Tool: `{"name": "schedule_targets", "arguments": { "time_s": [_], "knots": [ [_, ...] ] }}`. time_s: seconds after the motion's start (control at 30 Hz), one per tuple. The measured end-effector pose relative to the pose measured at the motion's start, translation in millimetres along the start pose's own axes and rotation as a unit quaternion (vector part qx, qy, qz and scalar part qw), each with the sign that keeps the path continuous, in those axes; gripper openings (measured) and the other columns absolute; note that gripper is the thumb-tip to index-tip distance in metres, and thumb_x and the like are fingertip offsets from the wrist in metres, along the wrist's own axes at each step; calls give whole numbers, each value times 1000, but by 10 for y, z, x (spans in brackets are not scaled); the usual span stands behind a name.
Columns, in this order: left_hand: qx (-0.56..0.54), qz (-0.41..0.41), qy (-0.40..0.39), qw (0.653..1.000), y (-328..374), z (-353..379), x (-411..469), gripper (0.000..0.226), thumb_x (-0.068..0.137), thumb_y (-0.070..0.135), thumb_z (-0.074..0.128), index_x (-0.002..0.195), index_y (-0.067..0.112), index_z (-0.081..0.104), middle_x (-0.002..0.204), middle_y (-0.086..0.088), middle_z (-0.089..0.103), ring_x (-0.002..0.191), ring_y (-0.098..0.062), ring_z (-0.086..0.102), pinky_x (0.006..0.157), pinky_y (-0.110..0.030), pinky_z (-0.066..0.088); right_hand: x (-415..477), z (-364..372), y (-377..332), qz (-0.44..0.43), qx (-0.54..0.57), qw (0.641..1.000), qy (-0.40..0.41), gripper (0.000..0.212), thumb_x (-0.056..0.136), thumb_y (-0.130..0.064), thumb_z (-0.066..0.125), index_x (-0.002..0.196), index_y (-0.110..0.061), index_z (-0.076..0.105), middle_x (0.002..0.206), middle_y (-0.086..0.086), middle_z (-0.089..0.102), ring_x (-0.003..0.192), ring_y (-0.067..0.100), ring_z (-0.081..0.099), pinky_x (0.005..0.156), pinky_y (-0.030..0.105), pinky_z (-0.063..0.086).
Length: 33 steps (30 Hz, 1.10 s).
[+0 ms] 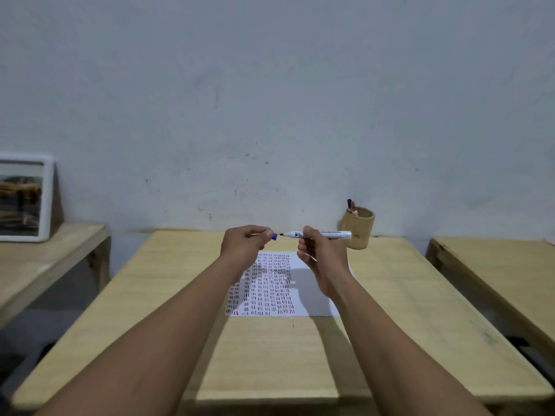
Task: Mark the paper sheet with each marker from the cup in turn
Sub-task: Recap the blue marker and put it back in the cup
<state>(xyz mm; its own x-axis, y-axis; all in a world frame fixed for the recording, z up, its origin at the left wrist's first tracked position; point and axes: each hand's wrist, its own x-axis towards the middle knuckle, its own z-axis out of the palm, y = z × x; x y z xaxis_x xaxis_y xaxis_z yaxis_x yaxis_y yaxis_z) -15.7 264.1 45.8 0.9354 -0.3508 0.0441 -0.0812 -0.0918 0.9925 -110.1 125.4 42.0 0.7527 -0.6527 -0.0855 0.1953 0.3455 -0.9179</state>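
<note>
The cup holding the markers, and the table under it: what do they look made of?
The cup looks like bamboo or pale wood, matte, with a knot-like dark spot. The table looks like light wood or laminate, with faint grain lines and a dull sheen.

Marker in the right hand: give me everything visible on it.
The marker is a slim white barrel, plastic by the look, with dark print near its front and along its length. It is uncapped: a small dark tip points toward the left hand, which pinches the blue cap just clear of the tip. The right hand grips the barrel near the front, fingers wrapped over it. It is held about level, in the air above the paper sheet, its rear end overlapping the cup in view.
</note>
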Motion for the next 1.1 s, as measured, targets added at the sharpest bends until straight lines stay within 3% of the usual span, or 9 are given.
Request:
{"name": "schedule_targets", "arguments": {
  "time_s": [0.17, 0.57, 0.67, 0.77, 0.83, 0.9, 0.97, 1.03, 1.1],
  "knots": [
    [-50, -40, -26, 998, 171, 97, -113, 18, 90, 23, 73, 105, 14, 77, 106, -4, 75, 85, -9, 65, 66, -26, 47, -32, -3, -49, -5, -3, 1000, -11, 13, 92, -16, 71, 83, -6, 69, 70, 6, 65, 59, 12, 62, 58, 22, 56],
    [-84, -36, -47, 995, 334, 191, -151, 21, 88, 21, 76, 104, 6, 77, 91, -3, 78, 83, -12, 67, 87, -32, 58, -114, -4, -189, -11, 18, 999, -36, 13, 95, -16, 70, 85, -8, 70, 70, 3, 65, 62, 9, 63, 61, 21, 59],
    [-79, -15, -43, 996, 390, 231, -161, 21, 89, 21, 75, 102, 5, 78, 91, -4, 78, 83, -13, 67, 87, -33, 59, -106, 41, -216, -3, 43, 999, -2, 11, 95, -15, 71, 90, -5, 70, 76, 4, 65, 68, 11, 65, 65, 22, 59],
    [-36, 16, -22, 999, 401, 278, -165, 15, 89, 22, 75, 95, 10, 79, 92, -5, 79, 87, -19, 68, 87, -38, 60, -71, 125, -241, -19, 59, 996, 63, 45, 89, -9, 76, 125, 10, 57, 84, 11, 69, 66, 14, 71, 60, 21, 60],
    [-8, 30, -6, 1000, 392, 299, -161, 10, 88, 25, 75, 88, 16, 80, 92, -5, 79, 90, -22, 70, 88, -43, 60, -34, 114, -247, -57, 15, 995, 80, 80, 87, -9, 76, 152, -3, 29, 80, 10, 71, 60, 13, 71, 60, 23, 60],
    [2, 44, 2, 999, 405, 321, -164, 10, 87, 26, 75, 78, 22, 79, 89, -3, 79, 92, -24, 72, 90, -45, 60, -50, 101, -286, -101, -43, 991, 78, 89, 89, -7, 70, 156, -23, 14, 73, 6, 69, 56, 15, 68, 66, 29, 62],
    [7, 54, 7, 998, 447, 355, -165, 13, 86, 26, 76, 73, 26, 77, 86, -1, 79, 90, -23, 73, 91, -46, 59, -88, 88, -342, -124, -108, 983, 76, 65, 94, -8, 64, 149, -20, 31, 74, 8, 67, 58, 18, 65, 67, 33, 62],
    [21, 70, 13, 997, 514, 399, -173, 13, 85, 28, 76, 72, 27, 78, 84, -1, 79, 88, -24, 73, 90, -46, 59, -104, 63, -401, -137, -217, 964, 73, 27, 97, -13, 56, 124, -6, 55, 79, 13, 69, 62, 20, 67, 65, 36, 62],
    [46, 95, 20, 994, 597, 445, -170, 13, 85, 29, 75, 73, 26, 79, 81, -4, 78, 81, -27, 69, 82, -42, 60, -124, 5, -448, -162, -337, 926, 55, 20, 95, -13, 48, 110, -12, 60, 85, 12, 71, 70, 24, 69, 67, 42, 62]
  ]
}}
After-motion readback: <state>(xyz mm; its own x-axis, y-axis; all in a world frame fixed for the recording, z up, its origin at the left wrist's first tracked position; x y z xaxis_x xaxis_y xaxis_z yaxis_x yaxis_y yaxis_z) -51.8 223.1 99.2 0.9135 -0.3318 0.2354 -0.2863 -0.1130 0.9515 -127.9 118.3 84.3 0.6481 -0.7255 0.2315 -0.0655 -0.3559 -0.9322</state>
